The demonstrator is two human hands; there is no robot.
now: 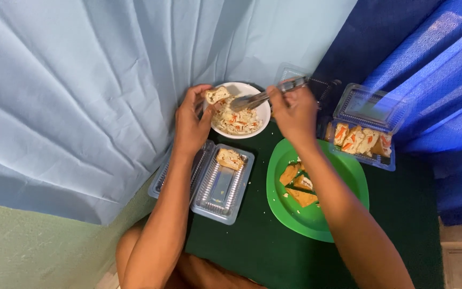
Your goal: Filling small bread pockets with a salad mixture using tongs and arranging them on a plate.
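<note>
My left hand (191,120) holds a small piece of filled bread (217,94) over the rim of a white bowl (263,116) of shredded filling with orange bits. My right hand (294,111) grips a metal spoon (258,97) whose end reaches into the bowl next to the bread piece. Below my left hand an open clear plastic box (220,187) holds one filled piece (230,158). A green plate (295,211) under my right forearm carries several fried bread pieces (298,184).
A second clear plastic box (364,142) at the right holds several filled pieces with its lid up. All stand on a dark green surface (274,251). Light blue cloth (81,96) hangs at the left, dark blue cloth (434,64) at the right.
</note>
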